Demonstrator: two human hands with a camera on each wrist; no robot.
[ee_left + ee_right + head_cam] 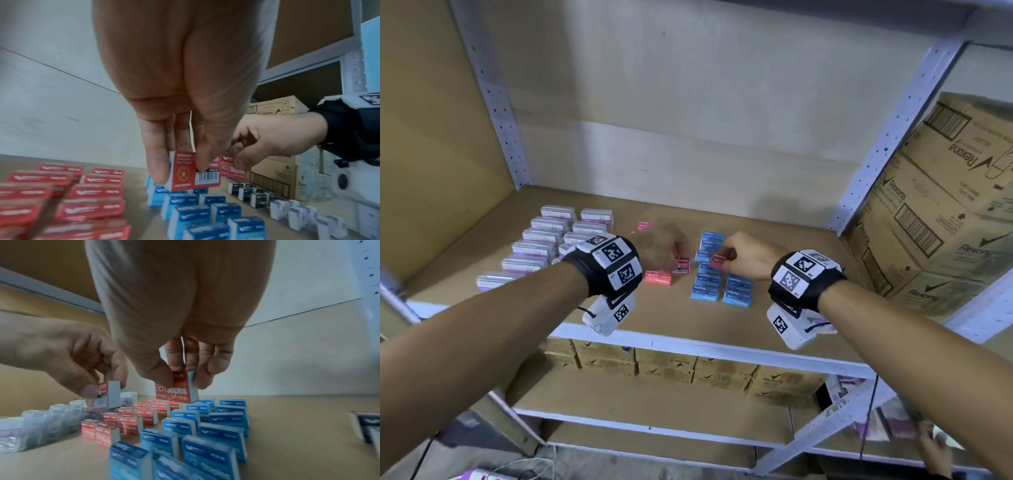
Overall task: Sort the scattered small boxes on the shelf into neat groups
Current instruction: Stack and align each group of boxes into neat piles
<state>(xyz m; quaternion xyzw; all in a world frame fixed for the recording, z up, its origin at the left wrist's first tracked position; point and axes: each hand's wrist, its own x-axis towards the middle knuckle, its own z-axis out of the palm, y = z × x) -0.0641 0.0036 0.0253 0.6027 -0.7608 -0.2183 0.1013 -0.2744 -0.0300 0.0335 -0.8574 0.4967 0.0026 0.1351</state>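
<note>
My left hand (669, 251) pinches a small red staple box (193, 172) between thumb and fingers, lifted above the shelf board (774, 274) near the red group (658, 277). My right hand (736, 255) pinches another red staple box (177, 388) the same way, over the rows of blue boxes (710, 284). In the right wrist view the red boxes (127, 420) stand in rows left of the blue boxes (207, 431). The left wrist view shows red boxes (68, 201) at left and blue boxes (197, 211) in the middle.
Rows of white-and-purple boxes (544, 241) fill the shelf's left side. Small dark boxes (252, 194) stand right of the blue rows. Large Rexona cartons (941, 205) sit on the shelf to the right. Cartons (688, 366) line the lower shelf. Grey uprights (893, 137) frame the bay.
</note>
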